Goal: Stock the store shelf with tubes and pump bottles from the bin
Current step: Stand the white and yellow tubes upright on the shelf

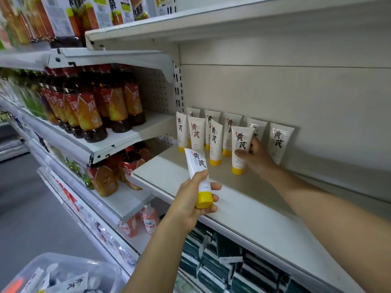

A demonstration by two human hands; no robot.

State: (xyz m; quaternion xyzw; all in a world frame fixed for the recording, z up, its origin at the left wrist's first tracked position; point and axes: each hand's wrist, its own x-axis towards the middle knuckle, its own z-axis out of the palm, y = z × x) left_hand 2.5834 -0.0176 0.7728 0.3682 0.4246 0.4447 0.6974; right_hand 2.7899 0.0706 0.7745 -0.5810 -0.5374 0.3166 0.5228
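My left hand (190,200) grips a white tube with a yellow cap (197,170), held cap-down just in front of the white shelf (243,206). My right hand (257,158) reaches onto the shelf and pinches another white tube (240,144) that stands on its yellow cap. Several more tubes (195,134) stand upright in two rows at the shelf's back left. One tube (279,140) leans against the back wall to the right of my hand. The clear plastic bin (63,273) at the bottom left holds more tubes.
Dark drink bottles (93,106) fill the shelves to the left. Boxed goods (222,259) sit on the shelf below. A higher shelf (190,20) overhangs the working shelf. The aisle floor (25,197) lies at the left.
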